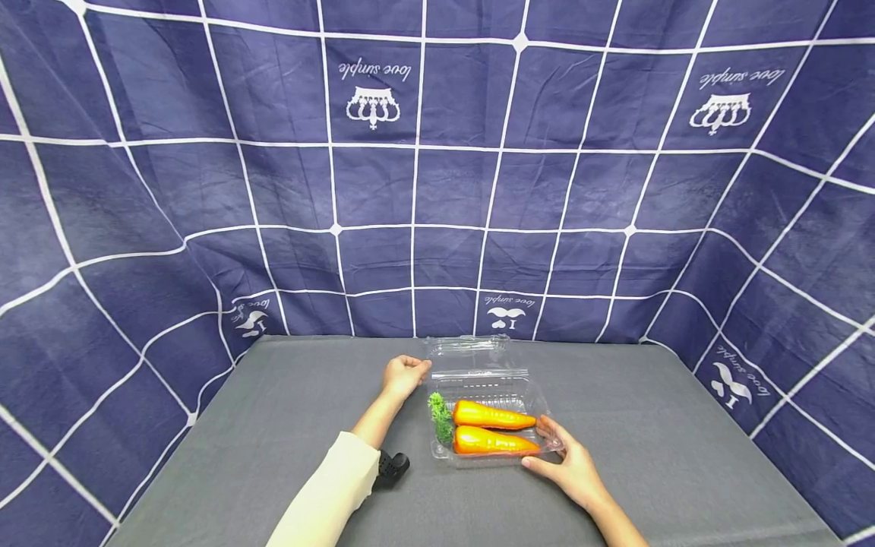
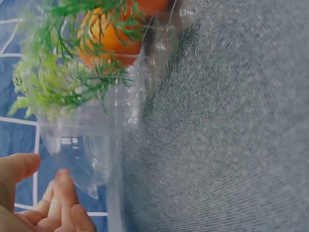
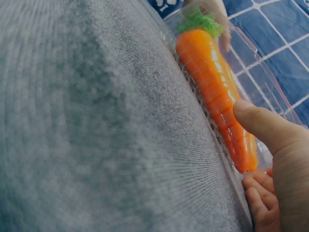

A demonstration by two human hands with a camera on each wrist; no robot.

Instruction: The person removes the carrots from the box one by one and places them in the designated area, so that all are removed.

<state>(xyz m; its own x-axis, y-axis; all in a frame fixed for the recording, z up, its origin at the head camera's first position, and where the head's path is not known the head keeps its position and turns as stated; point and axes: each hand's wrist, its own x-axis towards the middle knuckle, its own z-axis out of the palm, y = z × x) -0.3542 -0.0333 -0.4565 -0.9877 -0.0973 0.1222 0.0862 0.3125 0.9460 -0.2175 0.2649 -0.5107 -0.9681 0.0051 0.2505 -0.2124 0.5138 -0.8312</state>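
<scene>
Two carrots [image 1: 495, 415] lay in a box [image 1: 488, 388] the right hand [image 1: 569, 465] gripped; beside it, the left hand [image 1: 403, 377] hung half-spread, empty.

two carrots [image 1: 494, 415] lie in a clear container [image 1: 488, 389].
</scene>
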